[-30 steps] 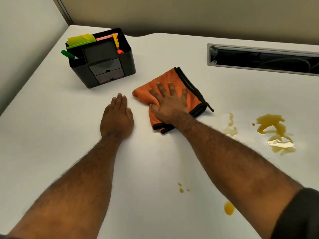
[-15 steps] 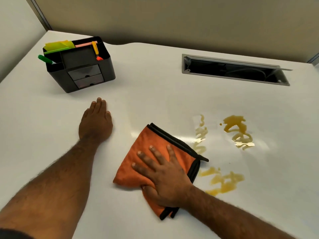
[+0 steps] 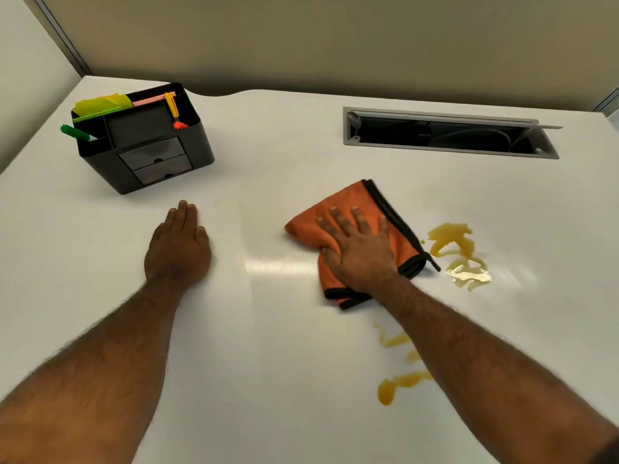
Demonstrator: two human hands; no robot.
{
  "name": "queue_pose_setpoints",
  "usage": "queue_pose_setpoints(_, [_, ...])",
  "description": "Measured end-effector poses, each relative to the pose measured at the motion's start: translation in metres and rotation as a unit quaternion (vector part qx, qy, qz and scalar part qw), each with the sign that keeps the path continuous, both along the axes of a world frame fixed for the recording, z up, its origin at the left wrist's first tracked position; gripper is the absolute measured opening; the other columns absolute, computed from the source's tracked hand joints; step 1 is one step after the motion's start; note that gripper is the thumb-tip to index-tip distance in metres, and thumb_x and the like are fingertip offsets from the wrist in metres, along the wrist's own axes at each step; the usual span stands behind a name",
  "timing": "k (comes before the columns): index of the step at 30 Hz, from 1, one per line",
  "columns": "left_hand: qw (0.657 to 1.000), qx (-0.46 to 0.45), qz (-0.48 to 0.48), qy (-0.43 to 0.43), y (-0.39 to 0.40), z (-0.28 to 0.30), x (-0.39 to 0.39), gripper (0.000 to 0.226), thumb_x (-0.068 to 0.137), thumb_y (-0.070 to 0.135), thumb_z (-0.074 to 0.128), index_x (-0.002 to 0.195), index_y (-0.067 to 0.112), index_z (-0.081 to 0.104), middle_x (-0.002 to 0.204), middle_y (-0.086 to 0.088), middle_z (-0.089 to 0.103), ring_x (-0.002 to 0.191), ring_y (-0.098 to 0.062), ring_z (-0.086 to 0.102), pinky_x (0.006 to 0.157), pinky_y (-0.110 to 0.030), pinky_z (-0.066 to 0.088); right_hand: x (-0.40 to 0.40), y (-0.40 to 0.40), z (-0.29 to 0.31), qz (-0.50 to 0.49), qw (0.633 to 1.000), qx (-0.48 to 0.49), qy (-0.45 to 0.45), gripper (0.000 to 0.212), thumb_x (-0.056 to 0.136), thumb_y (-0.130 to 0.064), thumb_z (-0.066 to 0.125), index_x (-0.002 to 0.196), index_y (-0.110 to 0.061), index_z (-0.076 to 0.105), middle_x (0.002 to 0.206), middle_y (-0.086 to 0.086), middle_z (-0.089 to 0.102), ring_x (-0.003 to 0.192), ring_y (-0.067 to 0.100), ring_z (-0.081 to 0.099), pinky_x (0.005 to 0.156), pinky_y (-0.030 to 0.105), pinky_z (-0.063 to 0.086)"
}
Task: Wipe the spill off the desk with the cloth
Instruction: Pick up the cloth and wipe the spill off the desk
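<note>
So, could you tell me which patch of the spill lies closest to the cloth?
The upper puddle, right of the cloth; its edge almost meets the black trim. The streaks near the forearm lie farther off.

Were bare: left hand point(image 3: 179, 249), right hand point(image 3: 360, 251), both hairy forearms. Dark sleeve edge point(image 3: 608, 452) showed at near right corner.

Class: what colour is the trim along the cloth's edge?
Black, on the orange cloth; head view.
</note>
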State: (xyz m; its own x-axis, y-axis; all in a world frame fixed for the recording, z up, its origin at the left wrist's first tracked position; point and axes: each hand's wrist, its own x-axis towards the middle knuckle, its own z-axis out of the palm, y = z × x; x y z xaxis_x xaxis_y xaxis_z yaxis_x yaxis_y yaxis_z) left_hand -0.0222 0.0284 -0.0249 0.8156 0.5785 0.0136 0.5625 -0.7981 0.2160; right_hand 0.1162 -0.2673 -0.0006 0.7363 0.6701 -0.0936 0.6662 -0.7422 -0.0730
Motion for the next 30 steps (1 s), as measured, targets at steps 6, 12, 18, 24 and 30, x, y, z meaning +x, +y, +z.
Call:
queue_pose_setpoints(6, [0.997, -0.021, 0.073, 0.021, -0.022, 0.001, 0.02, 0.062, 0.1, 0.037, 0.019, 0.153, 0.007, 0.008, 0.163, -0.01, 0.003, 0.15, -0.025, 0.004, 0.121, -0.038, 0.005, 0.059, -0.032, 0.007, -0.115, 0.993, -0.036, -0.008, 0.067, 0.087, -0.073, 0.008, 0.149, -0.048, 0.003, 0.164, -0.01, 0.005, 0.15, 0.033, 0.002, 0.106, 0.075, -0.006])
queue_pose_setpoints(12, [0.999, -0.026, 0.037, 0.007, -0.033, 0.001, 0.038, 0.066, 0.099, 0.048, 0.011, 0.154, 0.01, 0.009, 0.164, -0.006, 0.003, 0.15, -0.023, 0.004, 0.122, -0.038, 0.005, 0.097, -0.084, 0.013, -0.204, 0.978, -0.027, 0.024, 0.065, 0.089, -0.072, 0.017, 0.149, -0.048, 0.007, 0.164, -0.009, 0.005, 0.15, 0.035, 0.0, 0.107, 0.075, 0.004])
queue_pose_setpoints(18, [0.999, -0.023, 0.028, -0.004, -0.03, -0.002, 0.037, 0.066, 0.099, 0.047, 0.01, 0.153, 0.009, 0.013, 0.163, -0.008, 0.007, 0.15, -0.024, 0.007, 0.121, -0.04, 0.007, 0.109, -0.145, 0.011, -0.268, 0.963, 0.009, 0.0, 0.06, 0.095, -0.057, 0.018, 0.151, -0.038, 0.014, 0.163, -0.003, 0.015, 0.148, 0.034, 0.013, 0.113, 0.066, 0.017])
queue_pose_setpoints(24, [0.999, -0.016, 0.033, -0.001, -0.032, -0.002, 0.038, 0.066, 0.099, 0.047, 0.012, 0.153, 0.009, 0.013, 0.163, -0.008, 0.007, 0.15, -0.024, 0.008, 0.121, -0.039, 0.008, 0.103, -0.163, 0.005, -0.331, 0.942, 0.057, -0.015, 0.062, 0.093, -0.05, 0.02, 0.151, -0.029, 0.023, 0.162, 0.004, 0.02, 0.146, 0.036, 0.02, 0.115, 0.061, 0.02])
queue_pose_setpoints(30, [0.999, -0.014, 0.044, 0.0, -0.034, -0.003, 0.04, 0.062, 0.1, 0.041, 0.014, 0.153, 0.008, 0.013, 0.163, -0.008, 0.007, 0.15, -0.024, 0.008, 0.121, -0.04, 0.008, 0.101, -0.111, 0.006, -0.293, 0.955, 0.043, -0.015, 0.064, 0.093, -0.05, 0.017, 0.151, -0.025, 0.022, 0.161, 0.008, 0.019, 0.146, 0.037, 0.019, 0.115, 0.06, 0.019])
